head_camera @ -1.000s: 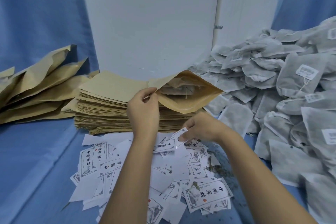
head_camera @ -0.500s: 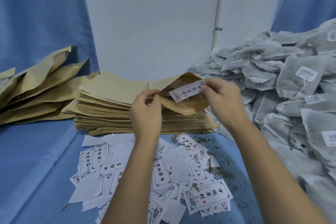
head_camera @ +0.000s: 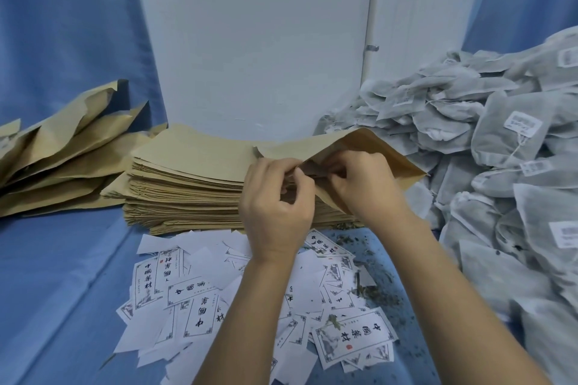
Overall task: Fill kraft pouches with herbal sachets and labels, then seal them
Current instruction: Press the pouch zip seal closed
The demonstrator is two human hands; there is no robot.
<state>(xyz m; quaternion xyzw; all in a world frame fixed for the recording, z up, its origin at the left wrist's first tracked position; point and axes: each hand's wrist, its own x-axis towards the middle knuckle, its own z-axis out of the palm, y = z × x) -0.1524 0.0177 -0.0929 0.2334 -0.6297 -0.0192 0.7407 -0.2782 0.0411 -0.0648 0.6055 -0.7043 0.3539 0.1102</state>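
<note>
Kraft pouch [head_camera: 316, 144] lies on top of the stack of flat kraft pouches [head_camera: 187, 184] at mid-desk, mouth toward you and gaping, far flap lifted, right corner jutting past the stack toward the sachets. Your left grip [head_camera: 278, 197] pinches the near lip of the mouth, thumb and forefinger curled on the paper. Your right grip [head_camera: 366, 184] is just beside it, nearly touching, fingers curled over the edge at the mouth and pinching it too; what's inside the pouch is hidden by your fingers. Loose printed labels [head_camera: 200, 306] are scattered on the blue cloth [head_camera: 62, 291] in front of the stack, under both forearms. Herb crumbs [head_camera: 375, 287] lie right of them. Heap of grey herbal sachets [head_camera: 500, 166] with white tags is piled at right. Bulging kraft pouches [head_camera: 62, 159] lean at left. White panel [head_camera: 250, 40] stands behind.
</note>
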